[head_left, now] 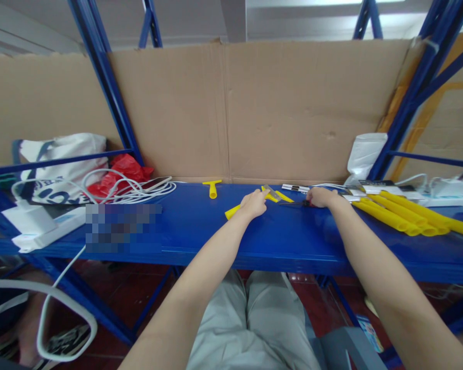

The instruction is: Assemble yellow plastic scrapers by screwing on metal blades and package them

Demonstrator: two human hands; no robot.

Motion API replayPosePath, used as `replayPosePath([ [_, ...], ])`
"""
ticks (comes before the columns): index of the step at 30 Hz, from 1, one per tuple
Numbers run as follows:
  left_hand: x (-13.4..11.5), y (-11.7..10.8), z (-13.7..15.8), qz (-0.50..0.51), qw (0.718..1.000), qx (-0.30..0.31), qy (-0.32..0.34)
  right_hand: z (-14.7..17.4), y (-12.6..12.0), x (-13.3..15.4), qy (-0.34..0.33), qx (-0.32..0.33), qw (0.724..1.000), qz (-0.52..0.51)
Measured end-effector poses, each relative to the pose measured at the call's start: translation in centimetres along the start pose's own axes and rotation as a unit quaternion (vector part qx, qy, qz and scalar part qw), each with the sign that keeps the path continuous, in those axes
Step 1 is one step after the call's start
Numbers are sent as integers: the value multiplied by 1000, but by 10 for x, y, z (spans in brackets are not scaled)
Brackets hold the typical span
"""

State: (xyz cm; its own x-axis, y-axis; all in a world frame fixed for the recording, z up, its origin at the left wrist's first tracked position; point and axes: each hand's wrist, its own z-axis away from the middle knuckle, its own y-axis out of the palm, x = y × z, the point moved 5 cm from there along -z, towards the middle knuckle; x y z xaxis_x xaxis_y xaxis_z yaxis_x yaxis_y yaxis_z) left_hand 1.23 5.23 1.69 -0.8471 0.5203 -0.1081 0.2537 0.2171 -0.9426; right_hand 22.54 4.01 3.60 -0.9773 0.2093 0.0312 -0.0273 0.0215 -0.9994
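Observation:
My left hand (254, 203) is closed round a yellow scraper over the middle of the blue shelf. The end of its yellow handle (231, 211) sticks out to the left of the hand, and a metal blade (270, 193) shows beyond the fingers. Just right of the blade lies a separate yellow strip (284, 196). My right hand (321, 197) grips what looks like a screwdriver (305, 203), its thin shaft pointing left towards the strip. Part of the tool is hidden by the fingers. Farther left stands a yellow T-shaped handle piece (212, 190).
Several yellow-handled scrapers (409, 213) lie to the right, near a white power strip (451, 199). Thin black-and-white pieces (295, 188) lie at the back. White cables (139, 190), a red bag (121, 172) and a cloth bag (67, 164) crowd the left. Cardboard (285, 108) walls the back.

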Motion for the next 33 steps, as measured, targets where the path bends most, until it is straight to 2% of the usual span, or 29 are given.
replayPosePath([
  [3, 0, 0, -1, 3, 1000, -1, -2, -1, 0, 5, 0, -24, 1000, 3],
  [7, 0, 1, -1, 13, 1000, -4, 0, -1, 2, 27, -72, -80, 994, -3],
  [10, 0, 2, -2, 16, 1000, -7, 2, -1, 9, 42, -98, -105, 989, 15],
  [13, 0, 2, -2, 18, 1000, -7, 4, -5, 18, 49, -89, -98, 991, 22],
  [17, -1, 2, -2, 24, 1000, -9, 7, -10, 24, 47, -45, -62, 997, -26],
  [21, -1, 3, -2, 26, 1000, -8, 11, -11, 22, 44, -22, -74, 996, -44],
  [33, -1, 2, -1, 30, 999, -8, 18, -12, 24, 40, -8, -79, 996, -36],
])
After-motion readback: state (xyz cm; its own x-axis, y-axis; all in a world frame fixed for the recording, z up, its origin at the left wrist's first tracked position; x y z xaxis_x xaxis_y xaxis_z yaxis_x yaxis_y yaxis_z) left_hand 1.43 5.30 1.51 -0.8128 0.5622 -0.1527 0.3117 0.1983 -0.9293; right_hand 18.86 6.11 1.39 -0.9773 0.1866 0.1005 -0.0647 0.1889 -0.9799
